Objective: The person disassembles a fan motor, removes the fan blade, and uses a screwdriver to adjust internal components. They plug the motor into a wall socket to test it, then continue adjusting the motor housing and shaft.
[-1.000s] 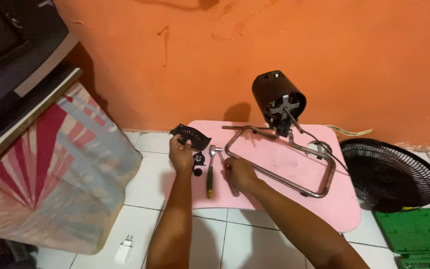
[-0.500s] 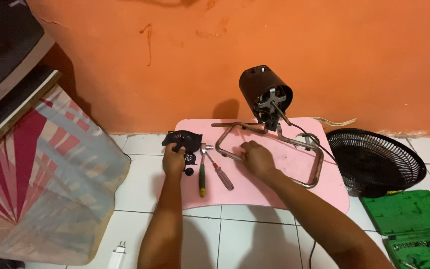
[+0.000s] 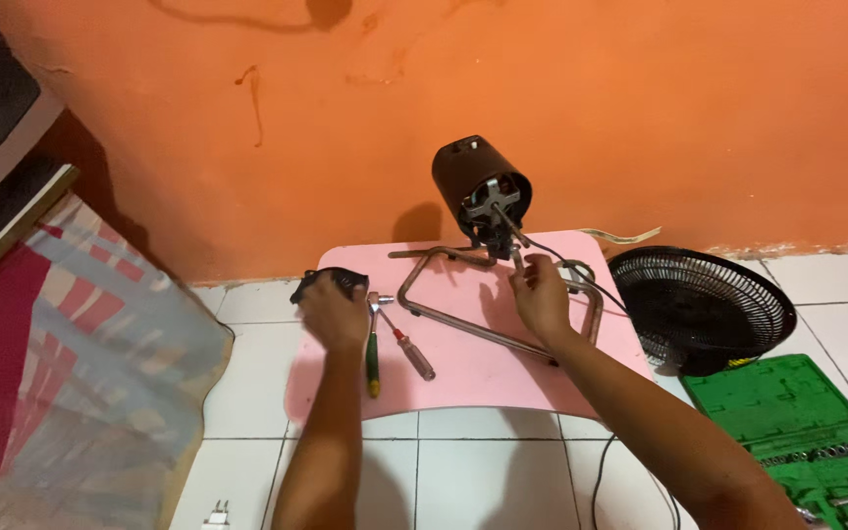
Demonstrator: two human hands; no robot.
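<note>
Two bare hands over a pink board lying on a white tile floor against an orange wall. Left hand is closed down on a small black part at the board's left rear corner; fingers curl over it, so most of the part is hidden. Right hand reaches to the base of a dark fan motor, fingertips pinched on the metal shaft just under the motor; how firm the grip is, cannot tell. Motor stands at the board's back edge, open end facing the camera, tilted a bit toward the right. A bent metal tube frame runs across the board from the motor, passing under the right hand.

Between the hands: a green-handled screwdriver lying front to back, and just beside it a red-handled screwdriver at an angle, tips near the left hand. A thin black cable trails off the board's front edge by the right forearm.

Right of the board: black fan grille on the floor, touching or nearly touching the board edge. Further right, an open green socket set case. Left side: striped red, white and grey cloth. A small white plug at the bottom edge on the tiles.
</note>
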